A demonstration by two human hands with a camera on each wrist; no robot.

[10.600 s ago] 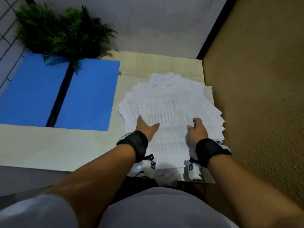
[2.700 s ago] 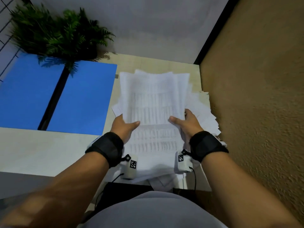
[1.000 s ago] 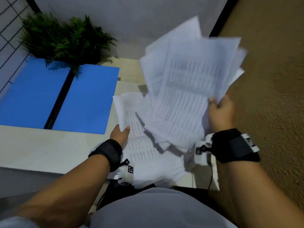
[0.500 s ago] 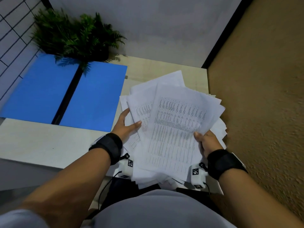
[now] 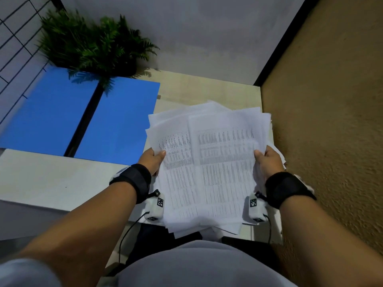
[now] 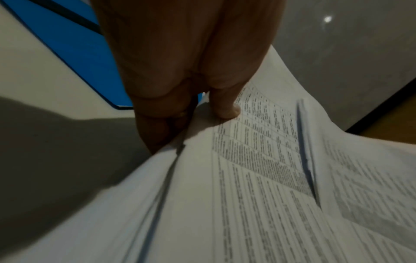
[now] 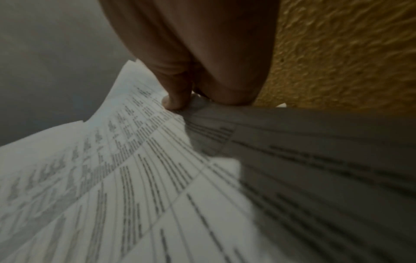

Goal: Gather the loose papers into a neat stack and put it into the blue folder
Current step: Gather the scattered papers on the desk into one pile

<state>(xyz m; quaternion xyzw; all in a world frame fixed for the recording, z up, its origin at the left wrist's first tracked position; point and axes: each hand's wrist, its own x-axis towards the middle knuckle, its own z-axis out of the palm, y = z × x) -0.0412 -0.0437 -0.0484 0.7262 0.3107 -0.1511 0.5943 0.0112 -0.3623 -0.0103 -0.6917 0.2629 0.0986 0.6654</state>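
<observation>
Tabletop: blue folder is laid open at left, fern behind it. Papers, uneven, are held up just right of the folder. Left hand is pinched on their left edge, right hand on their right.

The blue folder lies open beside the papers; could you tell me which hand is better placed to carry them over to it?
Probably the left hand: it grips the papers on the edge nearest the blue folder, while the right hand holds the far edge.
</observation>
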